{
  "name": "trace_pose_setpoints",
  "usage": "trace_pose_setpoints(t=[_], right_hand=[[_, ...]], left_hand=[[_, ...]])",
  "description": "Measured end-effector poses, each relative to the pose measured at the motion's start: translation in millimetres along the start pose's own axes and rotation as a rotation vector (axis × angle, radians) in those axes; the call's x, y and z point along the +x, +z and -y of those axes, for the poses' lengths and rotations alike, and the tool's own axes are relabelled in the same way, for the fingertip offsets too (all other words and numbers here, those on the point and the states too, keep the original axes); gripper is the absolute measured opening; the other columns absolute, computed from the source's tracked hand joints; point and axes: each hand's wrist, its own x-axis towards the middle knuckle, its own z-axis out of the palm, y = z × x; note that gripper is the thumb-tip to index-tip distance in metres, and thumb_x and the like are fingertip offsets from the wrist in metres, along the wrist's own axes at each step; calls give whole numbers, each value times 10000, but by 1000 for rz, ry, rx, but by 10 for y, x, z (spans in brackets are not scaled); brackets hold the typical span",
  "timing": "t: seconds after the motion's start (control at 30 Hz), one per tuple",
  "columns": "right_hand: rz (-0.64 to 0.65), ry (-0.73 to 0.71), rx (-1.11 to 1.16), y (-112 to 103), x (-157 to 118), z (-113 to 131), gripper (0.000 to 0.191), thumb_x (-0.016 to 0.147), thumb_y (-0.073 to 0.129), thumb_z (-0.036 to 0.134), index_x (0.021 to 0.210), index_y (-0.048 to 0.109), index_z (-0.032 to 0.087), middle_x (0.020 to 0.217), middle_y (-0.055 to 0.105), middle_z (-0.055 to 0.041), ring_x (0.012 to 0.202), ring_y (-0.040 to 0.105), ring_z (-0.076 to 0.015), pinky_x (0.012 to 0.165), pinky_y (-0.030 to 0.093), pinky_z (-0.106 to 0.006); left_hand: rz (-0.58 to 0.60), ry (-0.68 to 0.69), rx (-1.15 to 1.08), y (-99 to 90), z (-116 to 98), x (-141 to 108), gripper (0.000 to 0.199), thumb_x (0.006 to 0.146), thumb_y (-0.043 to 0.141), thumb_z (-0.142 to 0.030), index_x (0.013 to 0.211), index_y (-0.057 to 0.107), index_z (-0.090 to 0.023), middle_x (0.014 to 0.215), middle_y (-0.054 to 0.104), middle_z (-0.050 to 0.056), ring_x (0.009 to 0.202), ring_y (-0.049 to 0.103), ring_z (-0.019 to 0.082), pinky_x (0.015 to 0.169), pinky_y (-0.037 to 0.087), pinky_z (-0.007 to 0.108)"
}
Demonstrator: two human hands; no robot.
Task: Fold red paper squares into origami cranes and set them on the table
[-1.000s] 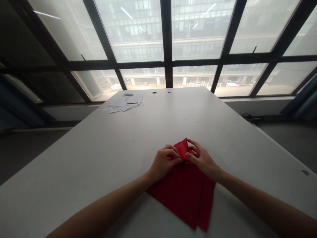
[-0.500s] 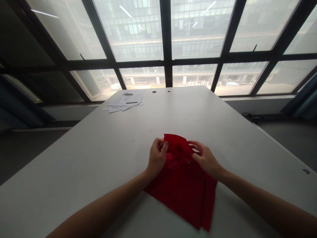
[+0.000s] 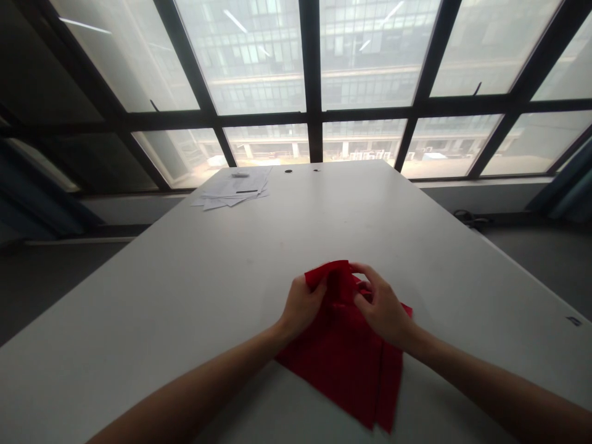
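Note:
A red cloth-like piece (image 3: 342, 364) lies on the white table, its far end lifted and curled between my hands. My left hand (image 3: 304, 305) grips the raised edge on the left, thumb on the near side and the other fingers hidden behind the red material. On the right, my right hand (image 3: 380, 305) pinches the raised part with bent fingers. Near the bottom the red piece has a narrow strip along its right side, split off by a slit. A red corner sticks out beyond my right hand.
White table (image 3: 185, 277) stretches away to large windows. Loose papers (image 3: 231, 190) with a dark pen-like item (image 3: 246, 191) lie at its far left. Cables (image 3: 469, 217) are beyond the right edge, and blue curtains hang at both sides.
My left hand has moved right and slightly nearer, its thumb now further in on the red piece. The raised edge has curled more, and a red corner now shows beyond my right hand.

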Motion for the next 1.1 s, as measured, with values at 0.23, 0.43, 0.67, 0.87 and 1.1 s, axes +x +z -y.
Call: trace_pose_setpoints(t=[0.23, 0.43, 0.67, 0.87, 1.1], right_hand=[[-19, -93, -146, 5, 0, -3, 593, 779, 490, 44, 1330, 510, 262, 1271, 590, -70, 1117, 599, -229, 972, 518, -418], [-33, -62, -148, 8, 5, -22, 581, 768, 497, 47, 1312, 526, 249, 1262, 600, -77, 1061, 620, -222, 909, 551, -394], [-18, 7, -31, 46, -5, -82, 642, 785, 539, 85, 1402, 465, 246, 1357, 572, -92, 1161, 608, -245, 987, 535, -434], [1, 51, -26, 51, -12, -83, 644, 788, 521, 93, 1413, 483, 241, 1393, 567, -86, 1275, 542, -260, 1083, 460, -474], [-1, 72, -71, -17, 30, -46, 626, 741, 473, 49, 1337, 559, 219, 1348, 607, -70, 1261, 543, -232, 1139, 383, -463]], left_hand=[[-67, -42, 51, 5, 72, 25, 150, 845, 616, -244, 783, 716, -151, 761, 727, 16, 671, 609, 164, 628, 486, 260], [-27, -9, -17, 7, 77, 37, 173, 870, 599, -257, 822, 737, -165, 834, 717, 31, 740, 630, 175, 663, 510, 267], [-10, 135, 17, 13, -33, -25, 252, 934, 552, -269, 1096, 746, -265, 1053, 702, 44, 896, 661, 181, 790, 534, 278], [-27, 60, 95, -5, -11, -27, 197, 905, 589, -278, 941, 767, -204, 869, 760, 29, 752, 674, 190, 704, 542, 294], [-4, 34, -8, -23, 53, 49, 223, 873, 644, -292, 1049, 750, -205, 1019, 763, 58, 896, 704, 217, 820, 552, 325]])
